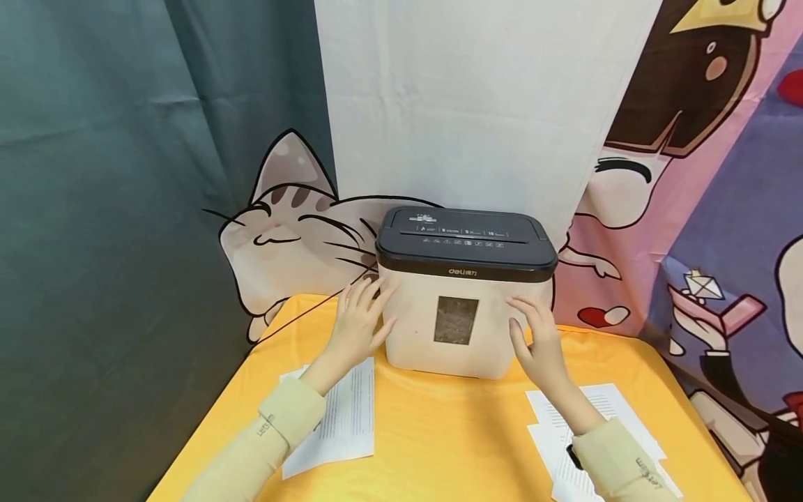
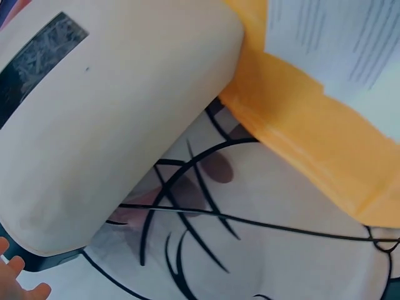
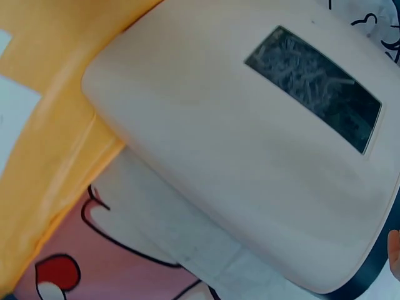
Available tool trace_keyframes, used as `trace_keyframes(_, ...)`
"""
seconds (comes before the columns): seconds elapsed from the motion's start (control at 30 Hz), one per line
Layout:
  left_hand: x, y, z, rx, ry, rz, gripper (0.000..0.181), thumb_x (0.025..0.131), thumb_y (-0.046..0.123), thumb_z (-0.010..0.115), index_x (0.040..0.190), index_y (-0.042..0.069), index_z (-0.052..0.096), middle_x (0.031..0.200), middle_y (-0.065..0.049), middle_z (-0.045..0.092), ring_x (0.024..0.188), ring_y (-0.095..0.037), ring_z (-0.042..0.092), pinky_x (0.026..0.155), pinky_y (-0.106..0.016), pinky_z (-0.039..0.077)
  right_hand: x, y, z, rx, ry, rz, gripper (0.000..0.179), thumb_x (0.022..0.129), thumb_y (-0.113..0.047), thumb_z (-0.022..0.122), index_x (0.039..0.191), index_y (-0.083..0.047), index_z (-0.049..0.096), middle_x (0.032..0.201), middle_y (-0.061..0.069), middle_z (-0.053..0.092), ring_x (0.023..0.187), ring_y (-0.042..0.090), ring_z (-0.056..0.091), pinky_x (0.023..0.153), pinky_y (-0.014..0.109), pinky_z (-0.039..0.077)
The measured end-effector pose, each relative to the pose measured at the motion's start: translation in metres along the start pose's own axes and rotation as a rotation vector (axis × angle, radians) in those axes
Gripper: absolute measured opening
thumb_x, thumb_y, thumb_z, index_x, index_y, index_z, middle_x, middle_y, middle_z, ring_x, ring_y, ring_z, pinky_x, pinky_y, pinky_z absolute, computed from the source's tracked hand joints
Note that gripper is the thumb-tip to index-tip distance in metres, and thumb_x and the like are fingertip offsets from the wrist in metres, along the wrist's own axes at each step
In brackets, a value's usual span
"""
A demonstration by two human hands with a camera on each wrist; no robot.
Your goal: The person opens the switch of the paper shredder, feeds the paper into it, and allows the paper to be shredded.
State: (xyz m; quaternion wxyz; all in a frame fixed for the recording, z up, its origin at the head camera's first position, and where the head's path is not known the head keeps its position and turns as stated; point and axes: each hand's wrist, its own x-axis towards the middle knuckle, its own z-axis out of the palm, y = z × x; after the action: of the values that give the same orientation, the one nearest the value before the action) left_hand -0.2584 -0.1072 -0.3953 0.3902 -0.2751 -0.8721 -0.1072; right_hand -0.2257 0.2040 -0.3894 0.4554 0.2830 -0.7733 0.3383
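Note:
A white paper shredder (image 1: 410, 328) with a dark lid (image 1: 467, 240) stands at the back of the yellow-covered table. Through its front window (image 1: 456, 321) shredded paper shows, also in the right wrist view's window (image 3: 312, 87). My left hand (image 1: 360, 321) is at the shredder's left front side, fingers spread and fairly straight. My right hand (image 1: 538, 341) is at its right front side, fingers loosely bent, thumb apart. Neither hand holds anything. Only fingertips of the left hand (image 2: 15, 275) and a bit of the right hand (image 3: 394, 253) show in the wrist views.
Printed sheets (image 1: 351, 411) lie under my left forearm, and more sheets (image 1: 611, 401) lie beneath the right one. A black cord (image 1: 301, 317) runs from behind the shredder over the table's left edge. Printed cloth curtains (image 1: 489, 104) hang close behind the table (image 1: 433, 446).

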Motion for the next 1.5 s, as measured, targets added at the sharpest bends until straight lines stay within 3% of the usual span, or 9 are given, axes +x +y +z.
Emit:
trace_keyframes(0.23,-0.027,-0.001,0.004,-0.026,-0.041,-0.068,0.052,0.084,0.026,0.068,0.131,0.012,0.052,0.131,-0.013,0.051,0.120,-0.033,0.047,0.098,-0.056,0.037,-0.017,-0.007,0.008,0.047,0.055,0.028,0.024,0.086,0.004,0.053,0.108,0.005,0.063,0.102,0.022,0.062,0.095,0.025,0.053,0.096,0.011,0.035)
trace_keyframes(0.5,-0.057,-0.014,0.000,-0.043,-0.113,-0.158,0.051,0.083,0.020,0.070,0.131,0.014,0.052,0.131,-0.014,0.052,0.121,-0.035,0.048,0.097,-0.056,0.041,-0.045,-0.015,0.017,0.087,0.116,0.090,0.029,0.079,0.014,0.056,0.105,0.006,0.064,0.098,0.021,0.064,0.091,0.012,0.053,0.085,0.015,0.040)
trace_keyframes(0.83,-0.101,-0.031,0.009,-0.095,-0.189,-0.175,0.041,0.083,0.020,0.071,0.121,0.012,0.060,0.121,-0.011,0.060,0.112,-0.033,0.055,0.093,-0.052,0.042,-0.088,-0.020,0.039,0.122,0.042,0.254,0.031,0.080,0.016,0.058,0.108,0.005,0.062,0.101,0.019,0.063,0.094,0.008,0.053,0.085,0.013,0.042)
trace_keyframes(1.07,-0.128,-0.033,0.020,-0.031,-0.133,-0.264,0.025,0.079,0.015,0.073,0.102,0.011,0.068,0.103,-0.006,0.066,0.099,-0.028,0.060,0.089,-0.048,0.045,-0.107,-0.027,0.055,0.104,-0.040,0.210,0.029,0.079,0.013,0.062,0.105,0.002,0.063,0.100,0.013,0.065,0.095,0.013,0.056,0.084,0.018,0.044)
trace_keyframes(1.13,-0.136,-0.035,0.022,-0.021,-0.141,-0.301,0.021,0.078,0.014,0.074,0.098,0.010,0.069,0.100,-0.006,0.066,0.096,-0.028,0.061,0.087,-0.047,0.046,-0.114,-0.031,0.059,0.097,-0.074,0.190,0.029,0.078,0.012,0.064,0.105,0.002,0.064,0.100,0.011,0.065,0.095,0.015,0.057,0.084,0.018,0.044)
trace_keyframes(1.2,-0.141,-0.038,0.024,-0.039,-0.173,-0.342,0.019,0.078,0.013,0.074,0.095,0.010,0.069,0.099,-0.005,0.066,0.096,-0.028,0.062,0.087,-0.048,0.046,-0.121,-0.035,0.064,0.089,-0.109,0.182,0.030,0.077,0.010,0.065,0.105,0.001,0.063,0.101,0.009,0.065,0.095,0.016,0.057,0.084,0.018,0.044)
trace_keyframes(1.33,-0.151,-0.044,0.030,-0.144,-0.297,-0.400,0.019,0.079,0.012,0.074,0.097,0.010,0.069,0.102,-0.006,0.066,0.099,-0.029,0.061,0.087,-0.050,0.047,-0.129,-0.041,0.074,0.080,-0.152,0.163,0.030,0.078,0.009,0.066,0.106,0.000,0.063,0.101,0.007,0.065,0.093,0.018,0.058,0.081,0.021,0.047)
trace_keyframes(1.43,-0.158,-0.049,0.038,-0.201,-0.365,-0.396,0.020,0.080,0.013,0.073,0.099,0.011,0.068,0.102,-0.005,0.066,0.097,-0.027,0.061,0.083,-0.050,0.049,-0.132,-0.045,0.080,0.066,-0.168,0.146,0.030,0.077,0.008,0.067,0.106,-0.001,0.063,0.100,0.007,0.065,0.091,0.019,0.059,0.079,0.024,0.050)
trace_keyframes(1.5,-0.162,-0.053,0.044,-0.201,-0.375,-0.379,0.021,0.079,0.013,0.073,0.099,0.011,0.068,0.100,-0.005,0.066,0.094,-0.026,0.062,0.080,-0.048,0.049,-0.134,-0.047,0.084,0.066,-0.180,0.149,0.031,0.077,0.008,0.067,0.106,-0.002,0.064,0.100,0.006,0.065,0.091,0.019,0.059,0.078,0.025,0.051)
